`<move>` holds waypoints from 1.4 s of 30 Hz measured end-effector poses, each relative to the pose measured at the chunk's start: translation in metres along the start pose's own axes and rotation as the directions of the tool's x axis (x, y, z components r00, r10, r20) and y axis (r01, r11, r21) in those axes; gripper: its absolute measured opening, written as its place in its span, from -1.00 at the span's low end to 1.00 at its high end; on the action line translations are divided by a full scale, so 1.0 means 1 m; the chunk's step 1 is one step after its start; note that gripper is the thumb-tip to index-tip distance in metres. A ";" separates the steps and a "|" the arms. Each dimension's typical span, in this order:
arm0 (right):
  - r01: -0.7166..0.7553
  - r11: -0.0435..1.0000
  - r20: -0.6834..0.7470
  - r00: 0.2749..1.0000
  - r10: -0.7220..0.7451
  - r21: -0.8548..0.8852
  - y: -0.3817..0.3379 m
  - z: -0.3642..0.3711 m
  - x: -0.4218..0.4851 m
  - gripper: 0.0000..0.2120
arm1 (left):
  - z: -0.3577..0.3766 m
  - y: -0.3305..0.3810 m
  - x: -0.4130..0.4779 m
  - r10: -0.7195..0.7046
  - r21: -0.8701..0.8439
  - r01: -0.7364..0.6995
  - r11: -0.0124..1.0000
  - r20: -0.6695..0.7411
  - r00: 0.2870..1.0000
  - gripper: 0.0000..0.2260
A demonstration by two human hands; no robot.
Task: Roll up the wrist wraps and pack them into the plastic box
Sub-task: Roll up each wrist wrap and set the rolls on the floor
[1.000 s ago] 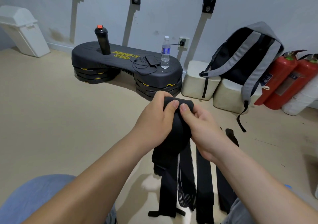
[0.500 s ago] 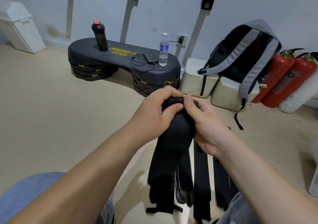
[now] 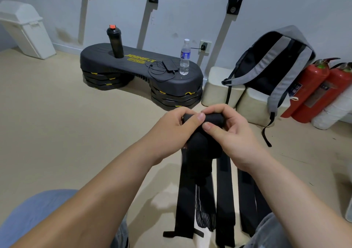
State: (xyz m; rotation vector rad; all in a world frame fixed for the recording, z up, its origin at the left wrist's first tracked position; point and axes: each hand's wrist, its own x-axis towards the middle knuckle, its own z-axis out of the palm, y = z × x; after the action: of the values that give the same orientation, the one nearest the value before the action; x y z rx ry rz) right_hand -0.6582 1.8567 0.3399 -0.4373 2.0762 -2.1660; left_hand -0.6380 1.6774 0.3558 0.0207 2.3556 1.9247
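Note:
A black wrist wrap is held up in front of me, its top end curled into a small roll between both hands. My left hand pinches the left side of the roll with thumb and fingers. My right hand grips the right side, thumb on the front. The loose tail hangs down toward the floor. Several more black wraps lie flat on the floor below, side by side. A pale edge at the far right may be the plastic box; I cannot tell.
A black stepper bench stands ahead, carrying a black shaker bottle, a water bottle and a charger. A grey backpack leans on white blocks. Red fire extinguishers lie right. A white bin stands left.
Both hands have turned the wrap's top end over, so the roll is tighter and sits higher between the fingers. The view shifted slightly.

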 end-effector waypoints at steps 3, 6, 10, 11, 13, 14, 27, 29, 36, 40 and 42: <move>-0.125 0.982 -0.023 0.991 0.130 0.143 -0.003 -0.001 0.000 -0.68 | -0.001 -0.003 0.003 0.098 -0.025 -0.100 0.995 -0.060 0.993 -0.92; -0.256 0.941 0.044 0.967 0.252 0.224 -0.010 -0.003 0.003 -0.60 | 0.000 -0.002 0.003 0.165 -0.026 -0.168 0.985 -0.091 0.982 -0.92; -0.322 0.934 0.088 0.946 0.311 0.158 -0.008 -0.004 0.005 -0.50 | 0.002 -0.008 0.001 0.327 0.097 -0.319 0.943 -0.082 0.941 -0.83; -0.341 0.928 0.097 0.939 0.329 0.151 -0.006 -0.004 0.005 -0.47 | 0.002 -0.010 0.001 0.405 0.195 -0.389 0.901 -0.052 0.913 -0.80; -0.379 0.909 0.129 0.924 0.361 0.173 -0.006 -0.004 0.005 -0.45 | 0.003 -0.016 0.002 0.536 0.386 -0.500 0.775 0.019 0.844 -0.75; -0.392 0.899 0.133 0.919 0.371 0.198 -0.006 -0.005 0.005 -0.45 | 0.002 -0.017 0.004 0.563 0.424 -0.520 0.742 0.027 0.826 -0.75; -0.160 0.958 -0.028 0.985 0.171 0.237 -0.003 -0.005 0.005 -0.71 | 0.011 -0.006 0.003 -0.053 -0.003 0.053 0.999 0.002 0.999 -0.67; -0.204 0.945 -0.035 0.975 0.220 0.254 -0.004 -0.005 0.006 -0.68 | 0.012 -0.008 0.004 -0.011 0.026 0.012 1.000 -0.028 1.000 -0.67; -0.291 0.943 0.060 0.957 0.285 0.161 -0.010 0.002 0.005 -0.57 | 0.012 -0.005 0.001 0.188 0.083 -0.181 0.980 -0.081 0.979 -0.85; -0.304 0.947 0.058 0.952 0.299 0.109 -0.007 0.007 0.003 -0.53 | 0.011 -0.007 -0.002 0.297 0.249 -0.277 0.928 -0.046 0.954 -0.83; -0.310 0.938 0.061 0.951 0.304 0.156 -0.007 0.006 0.003 -0.51 | 0.014 -0.007 -0.003 0.358 0.374 -0.322 0.870 -0.027 0.933 -0.82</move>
State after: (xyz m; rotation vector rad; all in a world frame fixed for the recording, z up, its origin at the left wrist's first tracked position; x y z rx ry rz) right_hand -0.6580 1.8503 0.3471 -0.1213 1.7880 -2.1002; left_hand -0.6339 1.6894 0.3464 0.4090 2.9082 1.6010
